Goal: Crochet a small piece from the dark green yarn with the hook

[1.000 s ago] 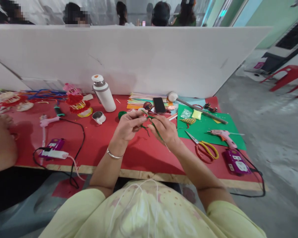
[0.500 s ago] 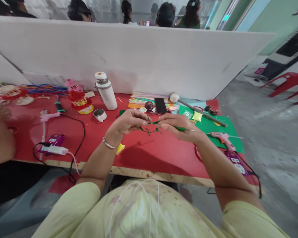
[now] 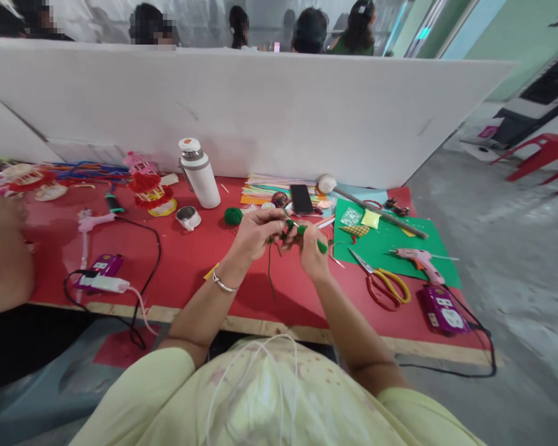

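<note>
Above the red table (image 3: 167, 285), my left hand (image 3: 256, 235) is closed, its fingertips pinching a small piece of green yarn work partly hidden by the fingers. A dark green yarn strand (image 3: 270, 272) hangs below it. My right hand (image 3: 313, 255) is wrapped round a green-handled crochet hook (image 3: 322, 247), whose thin metal shaft points toward the left fingertips. Both hands almost touch. Behind my left hand lies a ball of green yarn (image 3: 233, 215). Scissors (image 3: 387, 288) with red and yellow handles rest to the right of my right hand.
A white thermos (image 3: 203, 179) and its cup (image 3: 188, 218) stand at the back left, a phone (image 3: 301, 199) behind my hands. A pink glue gun (image 3: 421, 263) lies right, by a purple power box (image 3: 441, 310). A co-worker's arm (image 3: 4, 260) is at left. A white partition (image 3: 260, 111) stands behind.
My right hand has drawn in leftward and turned more upright with the hook. My left hand has shifted slightly right. The scissors and the yarn ball now show more fully.
</note>
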Demonstrator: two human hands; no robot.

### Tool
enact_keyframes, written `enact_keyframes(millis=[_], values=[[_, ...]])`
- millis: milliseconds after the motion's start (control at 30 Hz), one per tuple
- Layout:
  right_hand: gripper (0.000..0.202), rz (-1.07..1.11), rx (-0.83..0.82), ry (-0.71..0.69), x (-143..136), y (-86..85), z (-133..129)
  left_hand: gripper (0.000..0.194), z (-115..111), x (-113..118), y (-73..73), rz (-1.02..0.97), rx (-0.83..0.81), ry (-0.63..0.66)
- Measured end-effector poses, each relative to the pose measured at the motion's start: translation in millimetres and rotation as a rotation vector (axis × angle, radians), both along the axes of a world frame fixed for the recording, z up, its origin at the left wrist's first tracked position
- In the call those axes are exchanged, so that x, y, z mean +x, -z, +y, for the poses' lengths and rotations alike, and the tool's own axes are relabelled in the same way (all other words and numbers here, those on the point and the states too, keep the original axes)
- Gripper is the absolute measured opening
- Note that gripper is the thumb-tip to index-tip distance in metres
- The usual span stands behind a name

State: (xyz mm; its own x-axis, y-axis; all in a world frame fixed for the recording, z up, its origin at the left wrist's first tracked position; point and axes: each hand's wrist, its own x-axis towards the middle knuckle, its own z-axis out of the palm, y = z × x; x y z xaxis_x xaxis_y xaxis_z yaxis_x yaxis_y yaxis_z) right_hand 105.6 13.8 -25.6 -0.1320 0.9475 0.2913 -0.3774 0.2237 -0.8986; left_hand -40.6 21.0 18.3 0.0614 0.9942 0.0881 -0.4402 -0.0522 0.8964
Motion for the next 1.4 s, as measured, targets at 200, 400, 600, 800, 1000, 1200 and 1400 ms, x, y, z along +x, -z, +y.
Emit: enact_keyframes(millis=[200,400,600,800,1000,1200,1400], values=[[0.055,-0.176,0.24,0.079,1,5.4,-7,0.036,-5,-1,0.1,-0.101,-0.034,0.086],[0.06,-0.4,0.579,0.318,13,0.8,1,0.035,-7,2,5.2,-0.098,-0.026,0.06],[0.044,-0.579,0.811,0.43,24,0.9,14,0.037,-8,19,6.6,-0.065,0.027,-0.211],[0.035,-0.627,0.949,0.704,13,14.8,19,0.029,-9,23,2.8,-0.096,-0.084,-0.17],[0.058,-0.643,0.901,0.463,38,21.6,32,0.034,-3,-9,-6.3,-0.04,-0.249,0.137],[0.054,-0.73,0.957,0.34,61,14.8,35,0.031,-3,-15,-2.7,-0.001,-0.276,0.215],[0.041,-0.769,1.098,0.231,76,-7.2,35,0.028,-3,-17,-3.7,0.055,-0.282,0.255]])
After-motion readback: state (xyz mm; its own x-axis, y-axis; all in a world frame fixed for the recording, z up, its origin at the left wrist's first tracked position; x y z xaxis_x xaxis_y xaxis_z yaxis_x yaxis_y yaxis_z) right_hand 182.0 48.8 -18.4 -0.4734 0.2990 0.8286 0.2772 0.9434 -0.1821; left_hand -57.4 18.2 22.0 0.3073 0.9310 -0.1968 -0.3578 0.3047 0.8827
